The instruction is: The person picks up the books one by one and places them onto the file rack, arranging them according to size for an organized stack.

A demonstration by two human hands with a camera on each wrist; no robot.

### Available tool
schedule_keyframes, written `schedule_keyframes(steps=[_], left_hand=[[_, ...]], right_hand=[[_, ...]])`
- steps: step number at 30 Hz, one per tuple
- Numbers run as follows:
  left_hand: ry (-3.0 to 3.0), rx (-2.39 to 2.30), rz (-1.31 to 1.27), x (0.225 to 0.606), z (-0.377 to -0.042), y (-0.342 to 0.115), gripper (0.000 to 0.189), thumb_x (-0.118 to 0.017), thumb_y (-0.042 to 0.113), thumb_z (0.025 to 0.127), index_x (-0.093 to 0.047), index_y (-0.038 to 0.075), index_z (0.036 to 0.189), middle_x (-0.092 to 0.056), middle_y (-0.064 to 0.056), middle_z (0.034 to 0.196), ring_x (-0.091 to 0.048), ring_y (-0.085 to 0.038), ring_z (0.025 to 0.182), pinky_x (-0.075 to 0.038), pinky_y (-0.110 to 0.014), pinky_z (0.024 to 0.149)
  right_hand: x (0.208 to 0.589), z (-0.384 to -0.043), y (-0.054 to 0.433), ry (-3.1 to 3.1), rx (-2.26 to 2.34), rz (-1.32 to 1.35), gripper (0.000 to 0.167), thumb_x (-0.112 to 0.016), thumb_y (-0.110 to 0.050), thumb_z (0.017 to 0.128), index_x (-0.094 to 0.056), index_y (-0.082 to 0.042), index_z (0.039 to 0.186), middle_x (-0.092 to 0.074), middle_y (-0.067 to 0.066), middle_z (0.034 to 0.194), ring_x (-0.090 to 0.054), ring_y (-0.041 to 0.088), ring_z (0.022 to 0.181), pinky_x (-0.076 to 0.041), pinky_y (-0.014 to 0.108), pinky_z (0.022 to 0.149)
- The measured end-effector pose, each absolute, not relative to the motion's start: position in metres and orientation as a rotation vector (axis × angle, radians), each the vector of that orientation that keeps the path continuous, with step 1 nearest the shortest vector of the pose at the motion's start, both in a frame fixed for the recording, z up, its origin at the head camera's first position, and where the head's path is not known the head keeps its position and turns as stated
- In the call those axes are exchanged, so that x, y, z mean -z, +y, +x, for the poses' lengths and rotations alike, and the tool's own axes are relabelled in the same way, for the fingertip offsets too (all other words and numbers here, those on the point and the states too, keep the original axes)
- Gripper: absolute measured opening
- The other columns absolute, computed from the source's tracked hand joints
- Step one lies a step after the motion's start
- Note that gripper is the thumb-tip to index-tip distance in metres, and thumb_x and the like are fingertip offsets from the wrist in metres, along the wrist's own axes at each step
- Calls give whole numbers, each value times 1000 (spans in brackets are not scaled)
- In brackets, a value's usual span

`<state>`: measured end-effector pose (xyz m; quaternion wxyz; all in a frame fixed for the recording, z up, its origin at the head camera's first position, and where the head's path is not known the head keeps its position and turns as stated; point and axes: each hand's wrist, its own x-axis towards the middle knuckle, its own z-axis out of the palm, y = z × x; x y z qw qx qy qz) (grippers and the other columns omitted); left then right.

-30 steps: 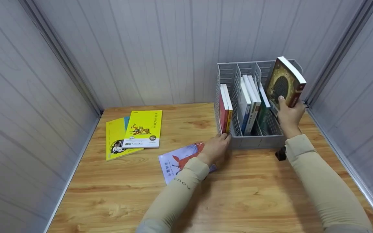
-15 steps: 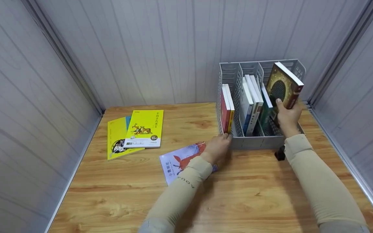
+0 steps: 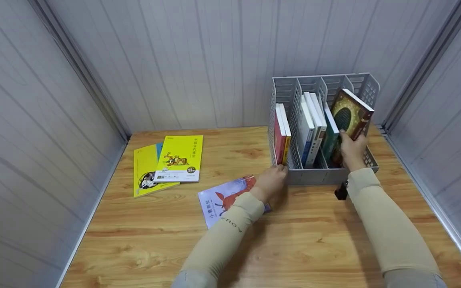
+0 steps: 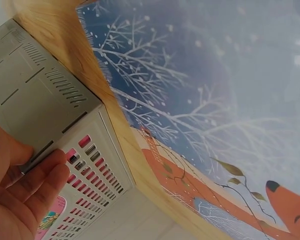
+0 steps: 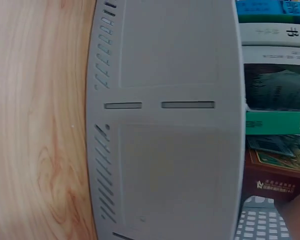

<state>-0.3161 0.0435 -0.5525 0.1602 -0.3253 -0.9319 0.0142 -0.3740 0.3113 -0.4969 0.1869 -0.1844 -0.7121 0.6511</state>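
Note:
My right hand grips a thick brown-and-gold book by its spine side. The book leans to the right, its lower part inside the grey book organizer, beside a green book. In the right wrist view its dark red spine lies just past the green spine; little of the hand shows there. My left hand pinches the organizer's front left corner, thumb on the front face and fingers at the slotted side, as the left wrist view shows. A red book stands in the leftmost compartment.
White books fill part of the second compartment. A fox picture book lies flat under my left forearm. Yellow books overlap at the left of the wooden table. Panel walls enclose the back and sides.
My right hand has lowered the brown-and-gold book deeper into the organizer and slightly left. The left hand stays at the organizer's corner.

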Motion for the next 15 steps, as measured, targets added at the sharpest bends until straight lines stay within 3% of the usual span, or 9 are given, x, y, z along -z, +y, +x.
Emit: schedule_keyframes(steps=[4,7,9,11,15], left_hand=[[-2648,-53,-937,552,-315,43,28,-61,11,109,-73,8,134,-77,-4,112,-77,-16,94,-65,-25,83],[-2656,-52,-947,551,-315,44,27,-61,11,109,-73,7,134,-77,-4,113,-77,-16,94,-65,-25,84],[-2661,-52,-947,551,-315,44,27,-60,11,109,-73,7,133,-77,-4,112,-77,-16,94,-65,-26,83],[-2662,-54,-933,552,-314,45,28,-60,11,109,-73,7,133,-77,-4,112,-77,-16,92,-65,-26,81],[-2666,-66,-906,553,-314,45,29,-60,12,110,-73,9,135,-77,-3,112,-77,-15,92,-65,-25,78]], right_hand=[[503,-376,311,-2096,-1749,-499,45,-56,-21,110,-52,2,150,-59,10,133,-56,12,114,-49,30,102],[509,-378,310,-2161,-1689,-465,24,-53,-16,111,-59,1,127,-57,5,106,-51,11,91,-44,28,83],[511,-379,309,-2187,-1670,-457,15,-51,-13,111,-59,-1,116,-53,2,96,-47,12,83,-40,28,75],[513,-380,309,-2202,-1658,-459,17,-50,-11,110,-60,2,116,-56,7,98,-47,15,84,-39,29,74],[516,-381,309,-2236,-1665,-497,37,-47,-9,111,-56,7,142,-61,21,132,-52,21,106,-42,27,84]])
